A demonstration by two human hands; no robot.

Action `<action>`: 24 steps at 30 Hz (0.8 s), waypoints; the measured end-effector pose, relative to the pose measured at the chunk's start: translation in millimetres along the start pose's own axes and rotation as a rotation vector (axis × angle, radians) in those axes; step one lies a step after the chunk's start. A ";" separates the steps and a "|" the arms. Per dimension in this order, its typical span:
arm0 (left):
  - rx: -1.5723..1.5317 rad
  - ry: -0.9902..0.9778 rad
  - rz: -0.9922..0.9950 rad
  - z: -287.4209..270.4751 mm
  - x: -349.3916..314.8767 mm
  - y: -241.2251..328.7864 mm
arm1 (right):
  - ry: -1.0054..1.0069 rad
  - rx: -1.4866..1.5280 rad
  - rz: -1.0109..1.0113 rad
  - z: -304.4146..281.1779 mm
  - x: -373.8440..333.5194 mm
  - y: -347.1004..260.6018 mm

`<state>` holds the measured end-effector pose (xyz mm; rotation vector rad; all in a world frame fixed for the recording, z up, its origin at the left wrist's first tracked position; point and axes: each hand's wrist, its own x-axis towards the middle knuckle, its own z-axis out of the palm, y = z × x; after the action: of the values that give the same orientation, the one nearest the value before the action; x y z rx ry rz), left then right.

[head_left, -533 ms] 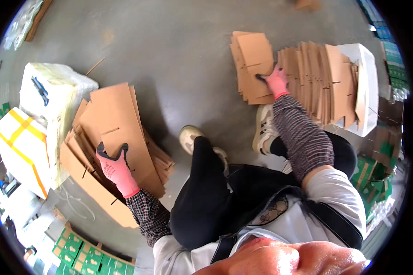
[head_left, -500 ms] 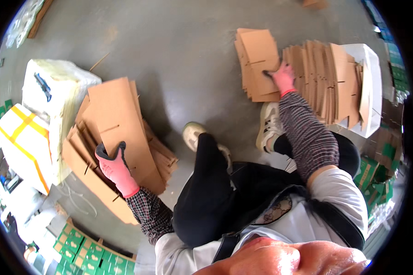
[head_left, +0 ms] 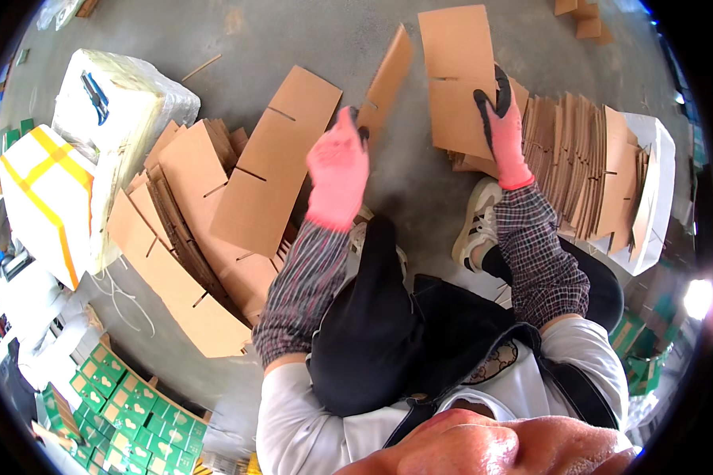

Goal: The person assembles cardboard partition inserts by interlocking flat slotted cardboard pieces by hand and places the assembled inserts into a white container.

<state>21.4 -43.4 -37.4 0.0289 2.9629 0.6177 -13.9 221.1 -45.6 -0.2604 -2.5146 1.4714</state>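
Note:
My left hand (head_left: 339,170), in a pink and black glove, is closed on a slotted cardboard piece (head_left: 388,83), turned nearly edge-on. A second flat slotted sheet (head_left: 277,158) lies just left of that hand; whether the hand also grips it I cannot tell. My right hand (head_left: 505,138), gloved alike, pinches another slotted cardboard piece (head_left: 461,75) by its right edge, thumb on the front face. Below the left sheet spreads a loose pile of cardboard pieces (head_left: 190,170). Next to my right hand stands a row of upright cardboard pieces (head_left: 566,158).
A white foam box (head_left: 653,190) backs the right row. At left are a wrapped block (head_left: 135,87) with a blue utility knife (head_left: 95,96) on it and a yellow-taped white box (head_left: 43,198). Green cartons (head_left: 127,404) stand lower left. My shoe (head_left: 479,222) is near the right stack.
My left hand has risen from the left pile and moved right, with a cardboard piece now in it. My right hand has lifted a piece off the right stack.

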 end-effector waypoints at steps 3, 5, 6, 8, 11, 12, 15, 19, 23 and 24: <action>0.132 -0.156 0.002 77.1 33.6 -20.0 | 0.034 -0.307 -0.181 8.4 -14.9 -11.2; 0.131 -0.148 0.065 93.2 31.3 -27.0 | -0.110 -0.441 -0.224 24.2 -30.1 -22.1; 0.111 -0.153 0.059 96.2 34.6 -25.2 | -0.198 -0.499 -0.320 34.0 -37.3 -24.9; 0.127 -0.150 0.074 104.6 35.6 -19.9 | -0.416 -0.654 -0.430 49.3 -51.5 -35.8; 0.209 -0.181 0.054 117.0 29.5 -25.4 | -0.684 -0.806 -0.477 59.5 -73.3 -65.2; 0.008 -0.032 0.062 167.2 18.1 -66.4 | -0.717 -0.839 -0.558 67.5 -80.5 -77.7; 0.248 -0.297 0.009 137.4 26.2 -33.0 | -0.647 -0.858 -0.515 74.2 -67.5 -51.4; 0.095 -0.082 0.120 109.0 21.3 -12.1 | -0.686 -0.895 -0.357 106.0 -37.3 4.9; -0.060 -0.163 0.080 89.9 21.0 -19.3 | -0.695 -0.821 -0.309 107.9 -38.1 33.7; -0.183 -0.212 0.009 78.8 19.2 -25.4 | -0.689 -0.796 -0.307 99.9 -27.5 34.4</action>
<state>11.6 -34.6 -121.4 0.0857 2.6940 0.8295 -13.2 147.1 -125.8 0.5983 -3.3628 0.4055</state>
